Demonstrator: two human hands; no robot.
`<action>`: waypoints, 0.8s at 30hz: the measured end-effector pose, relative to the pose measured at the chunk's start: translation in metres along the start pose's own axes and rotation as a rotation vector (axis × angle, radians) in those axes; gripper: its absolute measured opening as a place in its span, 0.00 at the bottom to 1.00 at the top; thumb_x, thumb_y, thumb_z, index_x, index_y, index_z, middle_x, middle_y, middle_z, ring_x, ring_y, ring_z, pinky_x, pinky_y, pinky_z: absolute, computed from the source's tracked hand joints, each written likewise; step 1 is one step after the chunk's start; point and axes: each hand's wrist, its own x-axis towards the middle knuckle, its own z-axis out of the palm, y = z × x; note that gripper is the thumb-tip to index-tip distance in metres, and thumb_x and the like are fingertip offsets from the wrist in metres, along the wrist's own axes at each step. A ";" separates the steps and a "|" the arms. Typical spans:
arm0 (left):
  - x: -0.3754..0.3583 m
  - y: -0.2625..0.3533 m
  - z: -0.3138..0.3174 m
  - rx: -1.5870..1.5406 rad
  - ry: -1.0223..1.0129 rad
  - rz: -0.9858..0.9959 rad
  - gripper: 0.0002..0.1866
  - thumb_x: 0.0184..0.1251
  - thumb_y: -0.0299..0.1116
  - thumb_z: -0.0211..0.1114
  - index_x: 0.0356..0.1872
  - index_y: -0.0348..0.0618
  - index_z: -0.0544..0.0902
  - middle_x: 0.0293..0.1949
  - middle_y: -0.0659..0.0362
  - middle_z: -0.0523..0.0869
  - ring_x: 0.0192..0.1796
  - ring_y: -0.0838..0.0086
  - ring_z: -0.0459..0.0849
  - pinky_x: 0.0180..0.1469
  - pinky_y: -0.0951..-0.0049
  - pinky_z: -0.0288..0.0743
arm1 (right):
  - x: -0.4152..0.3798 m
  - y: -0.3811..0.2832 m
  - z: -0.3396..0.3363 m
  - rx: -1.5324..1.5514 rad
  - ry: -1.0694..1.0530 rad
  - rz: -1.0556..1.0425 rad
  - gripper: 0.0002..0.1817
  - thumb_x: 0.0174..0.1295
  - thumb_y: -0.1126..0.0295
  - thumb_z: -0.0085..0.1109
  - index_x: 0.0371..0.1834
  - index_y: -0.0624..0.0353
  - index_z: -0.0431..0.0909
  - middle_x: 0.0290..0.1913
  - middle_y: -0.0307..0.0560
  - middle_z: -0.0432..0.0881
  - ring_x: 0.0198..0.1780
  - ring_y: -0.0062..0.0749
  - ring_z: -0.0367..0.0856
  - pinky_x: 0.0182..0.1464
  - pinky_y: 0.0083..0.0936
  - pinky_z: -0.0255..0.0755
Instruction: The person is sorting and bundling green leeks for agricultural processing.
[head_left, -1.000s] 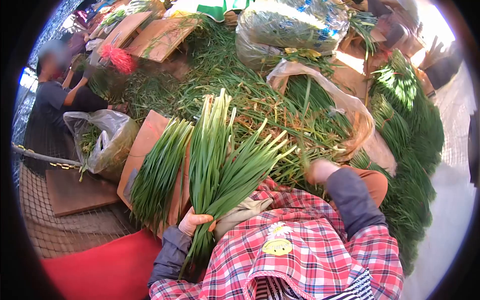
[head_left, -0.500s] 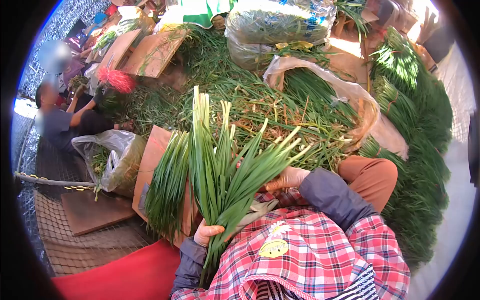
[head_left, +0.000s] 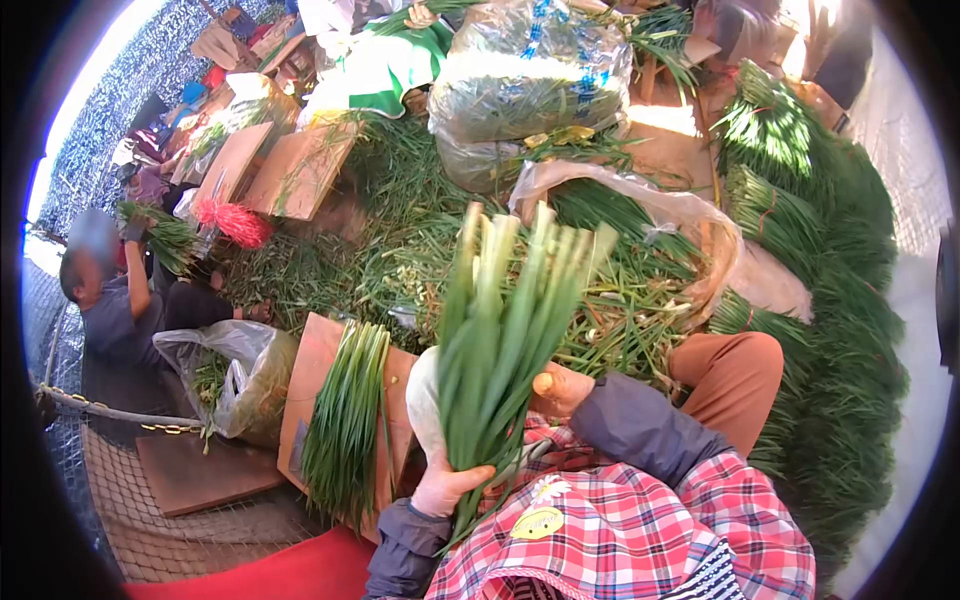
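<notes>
Upright in front of my body is a bunch of long green leafy stalks [head_left: 505, 320], pale ends up and slightly blurred. Low on the bunch, my left hand [head_left: 450, 488] is wrapped round the leaves. My right hand [head_left: 562, 388] is at the right side of the bunch, thumb up; its fingers are partly hidden behind the leaves. To the left, another bundle of green stalks [head_left: 345, 420] lies on a brown board [head_left: 312, 345].
Loose leaves [head_left: 400, 250] cover the ground ahead. Tied green bundles [head_left: 850, 330] are piled at the right. A clear plastic bag [head_left: 245, 375] stands at the left near a seated person [head_left: 120, 310]. A filled plastic sack [head_left: 530, 85] stands at the top.
The held bunch has moved right and its fanned stalks are gathered closer together. My left hand has moved right with it, off the bundle on the board. The seated person has raised some leaves.
</notes>
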 end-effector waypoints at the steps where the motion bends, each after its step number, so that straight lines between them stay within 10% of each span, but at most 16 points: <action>1: 0.009 -0.007 0.003 0.075 -0.034 0.077 0.27 0.53 0.22 0.64 0.57 0.39 0.69 0.39 0.58 0.81 0.30 0.77 0.78 0.30 0.78 0.73 | 0.004 -0.007 0.009 0.010 0.001 -0.019 0.53 0.41 0.41 0.70 0.67 0.57 0.59 0.63 0.46 0.68 0.63 0.36 0.67 0.64 0.37 0.62; 6: 0.048 -0.028 0.004 0.621 0.044 0.358 0.36 0.53 0.29 0.65 0.65 0.42 0.60 0.41 0.50 0.83 0.39 0.62 0.84 0.41 0.66 0.76 | 0.003 -0.008 -0.029 -0.118 0.155 -0.225 0.32 0.56 0.48 0.62 0.58 0.56 0.71 0.50 0.47 0.80 0.52 0.37 0.78 0.52 0.36 0.74; 12: 0.060 0.006 0.054 0.991 0.134 0.254 0.38 0.52 0.33 0.64 0.65 0.42 0.58 0.42 0.45 0.82 0.47 0.52 0.82 0.46 0.61 0.75 | -0.001 -0.044 -0.023 -0.091 0.189 -0.201 0.34 0.49 0.52 0.68 0.59 0.53 0.70 0.54 0.48 0.76 0.54 0.39 0.76 0.53 0.40 0.75; 24: 0.081 0.045 0.014 0.046 -0.559 0.148 0.58 0.46 0.34 0.76 0.73 0.52 0.41 0.71 0.46 0.51 0.70 0.58 0.57 0.68 0.54 0.54 | -0.011 -0.156 -0.033 0.012 0.123 0.091 0.27 0.45 0.68 0.64 0.50 0.68 0.73 0.43 0.53 0.82 0.40 0.37 0.83 0.46 0.34 0.79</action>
